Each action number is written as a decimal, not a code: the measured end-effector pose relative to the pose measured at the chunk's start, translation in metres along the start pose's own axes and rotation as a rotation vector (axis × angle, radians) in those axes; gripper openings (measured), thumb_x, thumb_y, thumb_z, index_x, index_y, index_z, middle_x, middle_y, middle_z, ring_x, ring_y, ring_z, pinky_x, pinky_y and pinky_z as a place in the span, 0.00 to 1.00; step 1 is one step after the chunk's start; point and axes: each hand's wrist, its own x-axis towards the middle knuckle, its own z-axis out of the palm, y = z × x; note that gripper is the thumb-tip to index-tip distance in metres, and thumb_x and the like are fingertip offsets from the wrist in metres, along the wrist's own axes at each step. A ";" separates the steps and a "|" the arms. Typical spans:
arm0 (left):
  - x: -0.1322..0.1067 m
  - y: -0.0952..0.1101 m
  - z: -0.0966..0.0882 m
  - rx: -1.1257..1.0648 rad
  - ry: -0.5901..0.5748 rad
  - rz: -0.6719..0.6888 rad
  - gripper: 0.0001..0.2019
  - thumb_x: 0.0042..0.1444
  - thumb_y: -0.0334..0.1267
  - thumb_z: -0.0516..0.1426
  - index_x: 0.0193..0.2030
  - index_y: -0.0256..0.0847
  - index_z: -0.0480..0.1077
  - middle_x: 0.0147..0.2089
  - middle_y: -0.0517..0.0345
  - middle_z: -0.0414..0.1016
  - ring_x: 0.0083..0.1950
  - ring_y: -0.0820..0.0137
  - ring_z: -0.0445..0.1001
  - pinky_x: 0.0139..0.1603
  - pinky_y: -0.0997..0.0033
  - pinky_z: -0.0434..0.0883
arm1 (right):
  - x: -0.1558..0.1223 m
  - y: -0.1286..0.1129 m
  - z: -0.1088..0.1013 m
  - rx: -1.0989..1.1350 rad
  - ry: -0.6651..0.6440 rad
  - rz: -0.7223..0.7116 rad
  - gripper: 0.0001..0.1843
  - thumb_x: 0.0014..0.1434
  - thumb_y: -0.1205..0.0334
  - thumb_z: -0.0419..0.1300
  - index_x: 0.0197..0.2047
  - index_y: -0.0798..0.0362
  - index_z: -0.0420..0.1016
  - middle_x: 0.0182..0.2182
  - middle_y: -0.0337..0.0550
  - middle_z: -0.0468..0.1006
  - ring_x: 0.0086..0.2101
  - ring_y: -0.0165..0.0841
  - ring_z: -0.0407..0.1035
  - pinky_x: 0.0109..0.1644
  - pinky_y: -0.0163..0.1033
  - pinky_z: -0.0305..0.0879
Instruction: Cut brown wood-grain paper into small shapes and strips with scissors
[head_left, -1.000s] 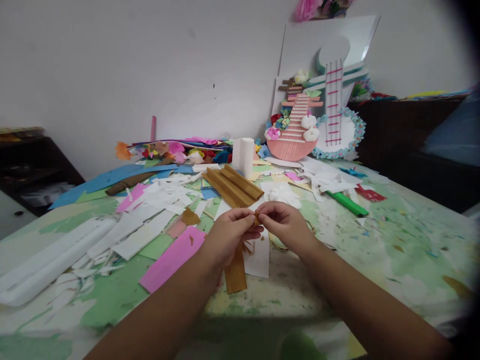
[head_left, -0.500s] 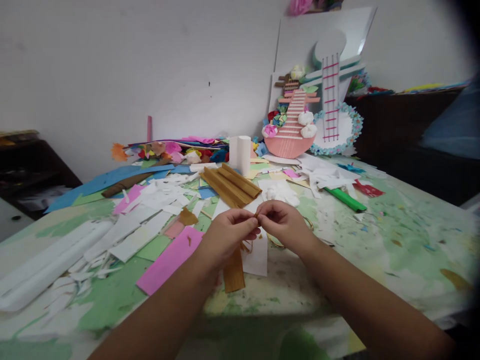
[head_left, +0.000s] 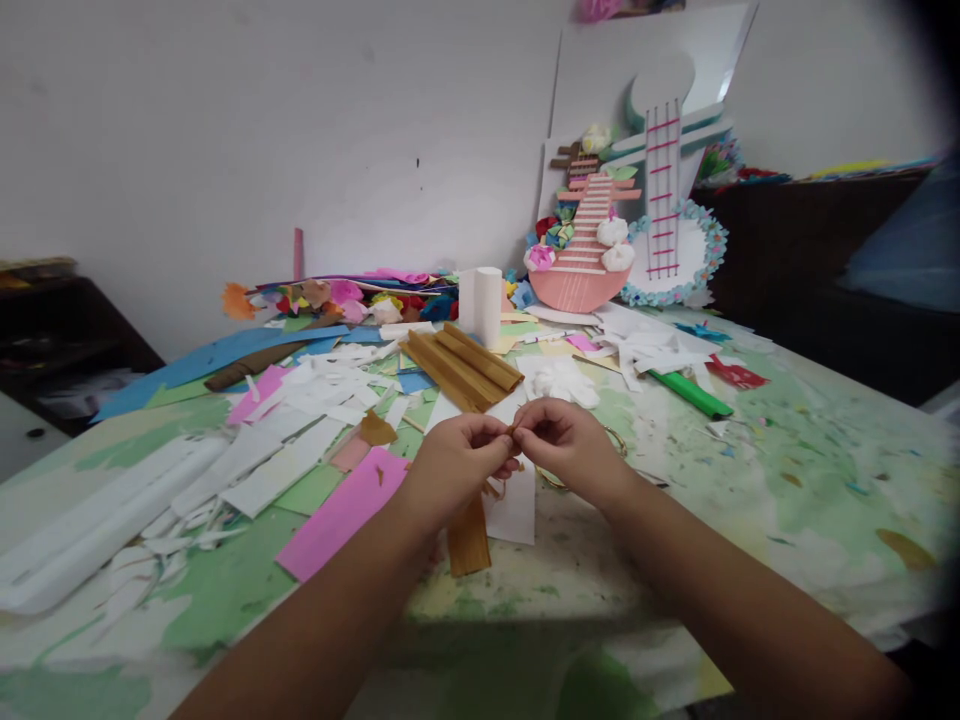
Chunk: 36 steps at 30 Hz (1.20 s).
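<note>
My left hand [head_left: 452, 468] and my right hand [head_left: 564, 443] meet just above the table, fingertips pinched together on a small brown paper piece [head_left: 511, 431]. A longer brown strip [head_left: 469, 538] hangs down below my left hand over a white sheet [head_left: 516, 506]. Both hands are closed on the brown paper. Behind them lies a stack of brown folded paper strips [head_left: 463, 366]. A pink paper rectangle [head_left: 343, 512] lies to the left of my left wrist.
The paint-stained table [head_left: 750, 470] is strewn with white scraps [head_left: 322, 385], blue sheets and coloured paper flowers [head_left: 345, 297]. A white paper roll [head_left: 480, 303] stands at the back. A green marker [head_left: 690, 394] lies right. Paper guitar models [head_left: 600, 240] lean on the wall.
Both hands have stayed pinched on the brown paper, shifting only slightly up in view as the camera moved. Nothing was let go.
</note>
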 end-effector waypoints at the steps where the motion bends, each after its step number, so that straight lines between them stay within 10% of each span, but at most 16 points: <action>1: 0.000 0.000 0.000 -0.009 -0.003 -0.001 0.08 0.41 0.39 0.58 0.26 0.36 0.69 0.22 0.59 0.71 0.24 0.75 0.70 0.27 0.76 0.68 | 0.000 0.000 0.000 0.004 0.001 -0.005 0.03 0.46 0.65 0.55 0.24 0.54 0.63 0.26 0.39 0.69 0.27 0.27 0.64 0.30 0.35 0.62; 36: -0.003 0.003 -0.001 0.115 -0.095 0.028 0.09 0.45 0.40 0.54 0.25 0.36 0.68 0.21 0.60 0.69 0.24 0.75 0.68 0.28 0.75 0.67 | -0.004 0.001 0.000 0.063 0.003 -0.012 0.06 0.45 0.66 0.56 0.22 0.53 0.59 0.26 0.39 0.67 0.26 0.26 0.63 0.29 0.35 0.61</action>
